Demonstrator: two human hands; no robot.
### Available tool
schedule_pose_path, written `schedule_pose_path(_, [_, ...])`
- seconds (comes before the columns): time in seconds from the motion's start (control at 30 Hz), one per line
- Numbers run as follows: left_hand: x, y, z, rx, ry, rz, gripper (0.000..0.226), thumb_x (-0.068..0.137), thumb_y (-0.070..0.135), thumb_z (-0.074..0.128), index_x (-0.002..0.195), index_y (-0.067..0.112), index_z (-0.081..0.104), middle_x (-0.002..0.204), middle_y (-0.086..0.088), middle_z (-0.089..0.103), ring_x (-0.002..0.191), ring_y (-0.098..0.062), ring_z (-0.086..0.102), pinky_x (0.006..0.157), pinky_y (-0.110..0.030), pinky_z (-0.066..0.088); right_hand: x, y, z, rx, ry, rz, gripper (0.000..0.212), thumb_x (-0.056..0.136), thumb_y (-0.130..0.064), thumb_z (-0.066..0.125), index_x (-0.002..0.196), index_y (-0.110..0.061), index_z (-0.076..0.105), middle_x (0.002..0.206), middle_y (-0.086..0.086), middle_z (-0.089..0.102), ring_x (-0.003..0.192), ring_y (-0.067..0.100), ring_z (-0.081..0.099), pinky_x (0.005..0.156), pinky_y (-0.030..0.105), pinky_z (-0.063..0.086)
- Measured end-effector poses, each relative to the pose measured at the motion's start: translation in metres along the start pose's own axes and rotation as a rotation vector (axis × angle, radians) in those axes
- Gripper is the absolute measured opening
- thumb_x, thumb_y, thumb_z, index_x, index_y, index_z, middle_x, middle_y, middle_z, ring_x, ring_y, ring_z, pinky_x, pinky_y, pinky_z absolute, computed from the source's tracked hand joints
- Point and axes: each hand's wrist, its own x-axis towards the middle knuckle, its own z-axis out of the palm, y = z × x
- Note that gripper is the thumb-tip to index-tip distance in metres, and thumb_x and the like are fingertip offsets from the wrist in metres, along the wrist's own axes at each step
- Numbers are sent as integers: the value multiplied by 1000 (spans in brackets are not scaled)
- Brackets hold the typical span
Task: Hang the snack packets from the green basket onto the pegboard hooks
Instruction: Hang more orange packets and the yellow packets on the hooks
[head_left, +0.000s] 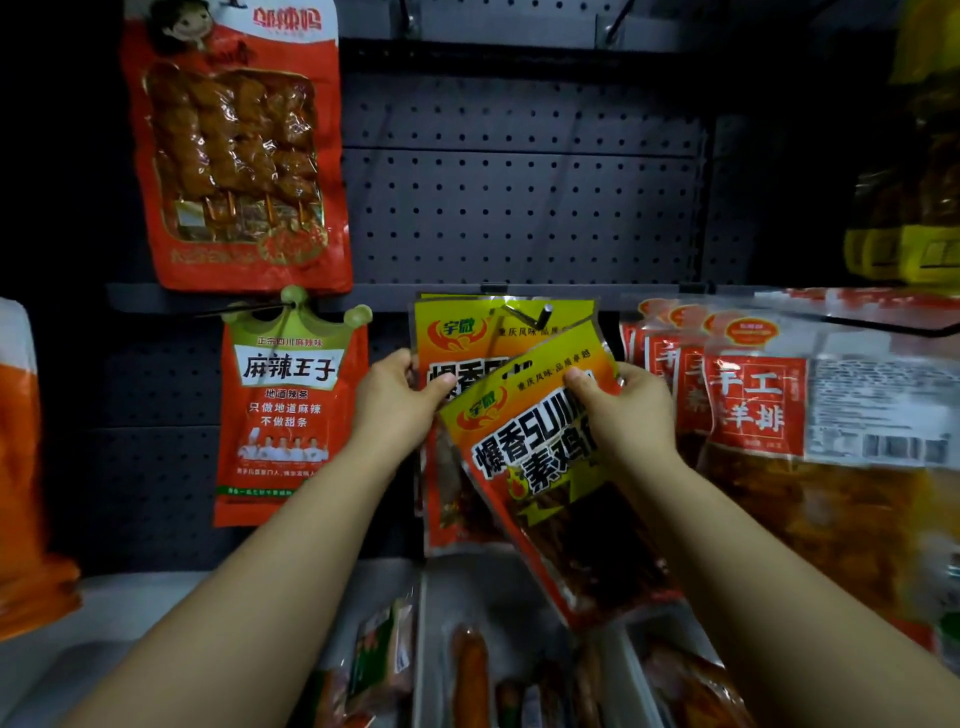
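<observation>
Already the pegboard (519, 208) filled most of my view, dark and full of holes, so that hooks could sit at any height. On it hung the packets in rows: a big red skewer packet (234, 156) at the upper left, a red packet with a crown top (288, 415) below it, and a thick bunch of red packets (753, 395) at the right, all hanging from their top holes so the fronts faced the buyer.

In the middle, one yellow and red packet (467, 338) hung on the hook (540, 314), whose tip stuck out through its top. In front of it I held a second packet of the same kind (540, 457), tilted, its top corner raised toward that hook; I judged its hole was not yet over the tip.

My left hand (400, 400) pinched the edge of the hanging packet, probably to steady it. My right hand (623, 405) was curled round the upper right edge of the tilted packet, thumb in front. The green basket I could not see.
</observation>
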Motion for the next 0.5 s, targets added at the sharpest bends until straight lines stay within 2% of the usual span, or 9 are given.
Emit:
schedule_pose_path(0.1, [13,-5,10,47,52,-29,13,82,18,70,93,12,65,97,-10,71,92,-27,66,85,-45,53,14,2,8,-60,22,30,21,85,-41,64,72,-25,63,79,-6,70,79,21,67,81,48,54])
schedule_pose_path(0.23, [28,-10,17,80,105,-91,19,80,22,73,93,10,67,92,-13,71,89,-31,66,81,-43,53,28,2,20,-179,59,76,28,85,-47,61,94,-21,68,94,-2,70,85,24,65,81,42,53])
schedule_pose_path(0.4, [40,-18,20,153,143,-167,19,80,26,72,78,13,59,93,-12,70,89,-30,65,75,-34,50,37,1,27,-259,64,99,25,86,-45,62,82,-21,64,82,-1,63,78,24,59,67,31,39])
schedule_pose_path(0.5, [41,-28,19,171,173,-224,17,81,25,71,85,13,59,102,-13,69,96,-30,63,78,-32,47,37,3,30,-252,58,93,22,87,-44,62,78,-23,61,76,-3,61,75,22,59,61,28,37])
